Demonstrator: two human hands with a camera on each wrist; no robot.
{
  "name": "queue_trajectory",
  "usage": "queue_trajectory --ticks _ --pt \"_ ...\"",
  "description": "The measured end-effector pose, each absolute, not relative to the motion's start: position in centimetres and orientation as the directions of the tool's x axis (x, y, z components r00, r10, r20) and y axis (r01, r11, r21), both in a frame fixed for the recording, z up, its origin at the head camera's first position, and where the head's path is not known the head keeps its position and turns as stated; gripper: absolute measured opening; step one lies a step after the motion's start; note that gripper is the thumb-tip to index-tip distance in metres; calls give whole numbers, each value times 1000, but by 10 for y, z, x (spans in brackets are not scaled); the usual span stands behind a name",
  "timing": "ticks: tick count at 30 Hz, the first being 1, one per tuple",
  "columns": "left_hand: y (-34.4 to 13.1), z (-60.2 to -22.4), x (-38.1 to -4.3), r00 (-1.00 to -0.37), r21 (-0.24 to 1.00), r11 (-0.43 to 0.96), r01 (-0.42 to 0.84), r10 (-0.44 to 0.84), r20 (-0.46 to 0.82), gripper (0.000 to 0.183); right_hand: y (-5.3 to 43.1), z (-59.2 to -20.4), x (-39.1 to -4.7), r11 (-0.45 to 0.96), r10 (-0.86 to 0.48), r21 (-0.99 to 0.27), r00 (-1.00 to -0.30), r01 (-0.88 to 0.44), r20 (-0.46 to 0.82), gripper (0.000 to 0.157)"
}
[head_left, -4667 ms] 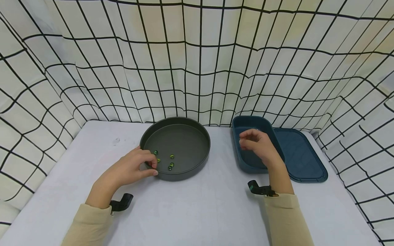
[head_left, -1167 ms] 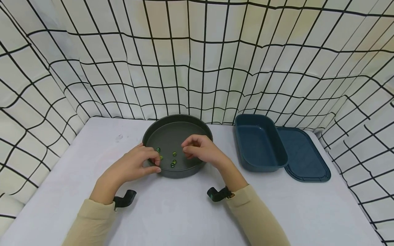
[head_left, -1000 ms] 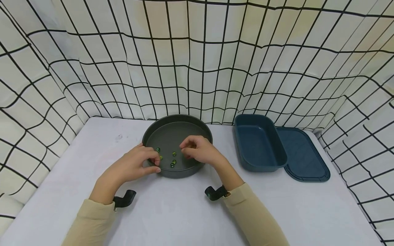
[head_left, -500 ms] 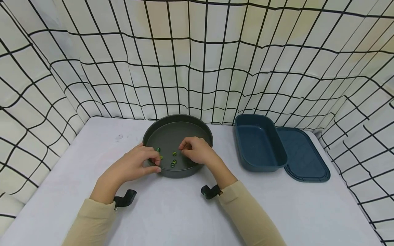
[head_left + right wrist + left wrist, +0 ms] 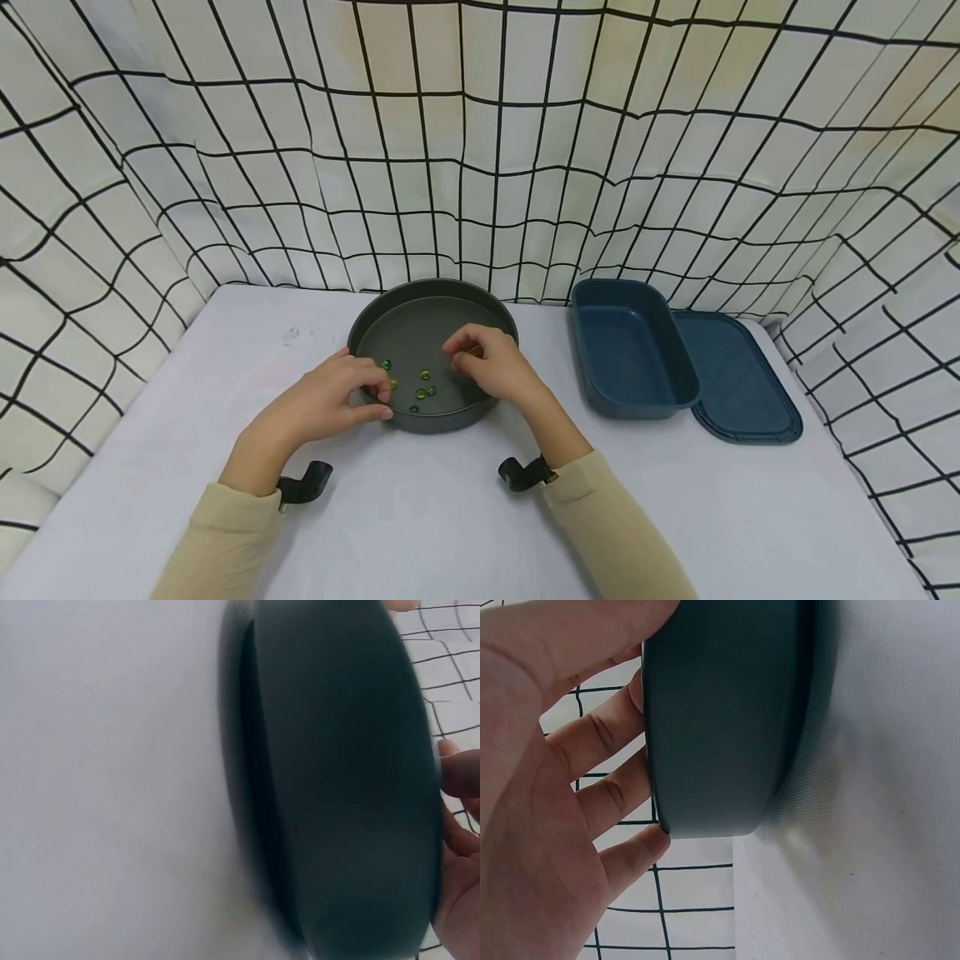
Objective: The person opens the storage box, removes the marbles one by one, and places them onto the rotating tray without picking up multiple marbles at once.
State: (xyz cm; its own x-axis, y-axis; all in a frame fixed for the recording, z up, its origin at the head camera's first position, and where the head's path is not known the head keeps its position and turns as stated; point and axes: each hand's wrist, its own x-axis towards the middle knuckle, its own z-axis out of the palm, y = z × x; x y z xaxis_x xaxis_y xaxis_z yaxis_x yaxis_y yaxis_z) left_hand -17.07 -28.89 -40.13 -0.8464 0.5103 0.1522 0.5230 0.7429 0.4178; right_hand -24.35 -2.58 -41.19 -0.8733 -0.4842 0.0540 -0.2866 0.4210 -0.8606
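Note:
A dark grey round cake pan (image 5: 435, 325) stands on the table with several small green glass marbles (image 5: 425, 374) on its floor. My left hand (image 5: 322, 404) grips its near left rim, with the thumb low on the outer side and the fingers along the edge. In the left wrist view those fingers (image 5: 615, 795) touch the pan's rim. Over the pan's right half hovers my right hand (image 5: 495, 362), its fingers loosely bent, and I see nothing between them. The right wrist view is blurred, and the pan wall (image 5: 352, 787) covers much of that hand.
A blue rectangular container (image 5: 637, 354) stands to the right of the pan. Its blue lid (image 5: 746, 379) lies flat beside it. White walls with black netting (image 5: 495, 167) enclose the table's back and sides.
My right hand came from the blue container to the pan, dipped slightly, then lifted a little. One more marble now shows in the pan, and the near ones have shifted. The left hand stays put.

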Motion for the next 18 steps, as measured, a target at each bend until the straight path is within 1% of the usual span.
queue_trajectory --ticks 6,9,12,16,18 --pt "-292 -403 -171 -844 422 738 527 513 157 23 1 -408 -231 275 -470 -919 -873 -283 128 13" --pt "-298 -401 -172 -858 438 744 505 489 158 20 20 -407 -225 230 -477 -931 -867 -283 146 12" --pt "-306 -399 -172 -880 465 751 469 441 177 18 42 -409 -221 235 -464 -928 -872 -289 154 12" --pt "-319 -397 -169 -902 480 764 431 365 229 26 69 -410 -218 284 -430 -907 -887 -309 168 13" --pt "-324 -397 -167 -902 476 768 429 338 268 28 80 -410 -217 324 -410 -889 -895 -324 177 13"
